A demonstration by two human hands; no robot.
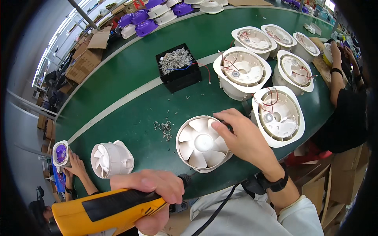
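Observation:
My left hand is closed round a yellow and black cordless screwdriver, its dark chuck pointing right, near the bench edge. The tip reaches toward the lower rim of a white fan housing, which stands on the bench with its blades facing up. My right hand, a black watch on its wrist, is at the right rim of that housing, thumb over the edge and fingers along the outside. Loose screws lie in a small pile left of the housing. Another white fan housing lies on its side farther left.
A black box heaped with screws stands behind. Several white housings with red wires crowd the right side. Purple and white covers line the far edge. Co-workers' hands show at the left and right rims.

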